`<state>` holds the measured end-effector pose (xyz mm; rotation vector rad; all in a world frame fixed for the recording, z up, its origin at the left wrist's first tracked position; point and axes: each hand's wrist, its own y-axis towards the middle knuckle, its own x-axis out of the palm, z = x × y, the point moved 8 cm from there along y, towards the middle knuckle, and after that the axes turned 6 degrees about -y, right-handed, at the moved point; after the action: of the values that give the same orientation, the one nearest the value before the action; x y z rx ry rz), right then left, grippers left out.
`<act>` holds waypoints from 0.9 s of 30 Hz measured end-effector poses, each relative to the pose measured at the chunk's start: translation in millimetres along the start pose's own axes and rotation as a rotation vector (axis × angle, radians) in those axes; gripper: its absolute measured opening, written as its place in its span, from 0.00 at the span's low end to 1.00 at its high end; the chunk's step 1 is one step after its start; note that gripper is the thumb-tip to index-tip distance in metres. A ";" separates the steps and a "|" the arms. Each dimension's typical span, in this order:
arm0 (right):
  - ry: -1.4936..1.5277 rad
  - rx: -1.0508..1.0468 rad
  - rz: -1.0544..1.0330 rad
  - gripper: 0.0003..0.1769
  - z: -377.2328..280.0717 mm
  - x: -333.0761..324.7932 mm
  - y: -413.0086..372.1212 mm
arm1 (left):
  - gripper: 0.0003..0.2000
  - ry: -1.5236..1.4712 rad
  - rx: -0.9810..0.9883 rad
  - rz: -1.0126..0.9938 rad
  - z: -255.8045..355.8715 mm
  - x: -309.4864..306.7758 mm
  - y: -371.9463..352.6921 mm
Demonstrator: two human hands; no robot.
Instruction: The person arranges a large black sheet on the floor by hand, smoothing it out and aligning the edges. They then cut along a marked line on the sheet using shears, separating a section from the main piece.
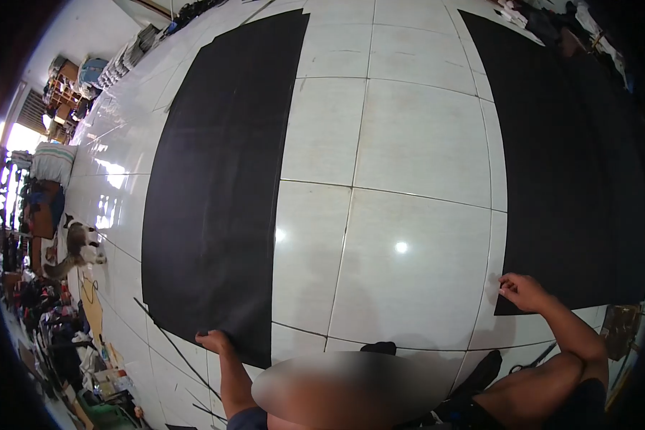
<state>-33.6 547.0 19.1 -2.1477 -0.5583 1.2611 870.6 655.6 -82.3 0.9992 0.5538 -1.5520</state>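
At ten o'clock on the tiled floor [416,136], a black sheet [215,165] lies flat, likely light, limp, best held by corners; left hand [216,341] at its near edge, right hand [525,292], fingers curled, beside another sheet [566,172], four o'clock; cannot tell whether either grip is clamped

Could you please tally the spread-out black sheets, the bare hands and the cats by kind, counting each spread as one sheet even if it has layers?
Black sheets: 2
Hands: 2
Cat: 1
Total: 5
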 end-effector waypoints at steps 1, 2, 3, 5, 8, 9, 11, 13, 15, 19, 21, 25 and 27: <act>0.010 0.013 0.013 0.21 -0.9 -4.4 -0.5 | 0.29 0.072 0.059 -0.020 7.8 -1.5 -12.8; -0.006 0.006 0.024 0.21 1.2 -8.0 1.3 | 0.29 0.202 0.178 0.053 22.8 -4.2 -28.9; -0.024 -0.003 0.032 0.21 4.3 -8.5 4.0 | 0.30 0.335 0.294 0.128 68.6 -24.1 -61.1; -0.038 -0.013 0.061 0.22 3.5 -15.5 10.0 | 0.30 0.369 0.491 0.069 149.9 -33.1 -106.4; -0.016 0.010 0.090 0.22 -0.9 -20.5 10.4 | 0.29 -0.099 0.799 -0.413 214.5 26.0 -158.7; -0.011 0.020 0.088 0.23 -1.4 -23.0 10.3 | 0.29 -0.023 0.927 -0.455 237.8 39.6 -184.7; 0.006 0.048 0.100 0.23 3.8 -28.4 5.5 | 0.28 0.033 1.055 -0.490 260.0 63.6 -209.5; 0.036 0.086 0.129 0.23 15.6 -33.9 -5.4 | 0.26 -0.012 1.059 -0.483 271.1 87.7 -212.8; 0.047 0.121 0.161 0.23 37.3 -36.9 -16.7 | 0.24 -0.001 1.009 -0.497 270.0 92.0 -210.4; 0.025 0.229 0.253 0.24 100.0 -42.5 -50.7 | 0.20 -0.056 0.978 -0.492 269.8 108.0 -195.4; 0.021 0.301 0.250 0.26 126.7 -36.4 -71.8 | 0.19 -0.020 0.966 -0.480 276.6 112.8 -190.0; -0.090 0.338 0.206 0.37 170.9 3.9 -102.7 | 0.20 0.062 0.940 -0.459 294.2 109.7 -184.2; -0.160 0.197 0.334 0.43 169.0 14.7 -98.6 | 0.19 0.069 0.989 -0.394 306.6 108.3 -184.6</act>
<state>-182.1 674.9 10.4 -2.0406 -0.1294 1.6054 605.5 394.7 -43.3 1.7524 -0.0280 -2.2126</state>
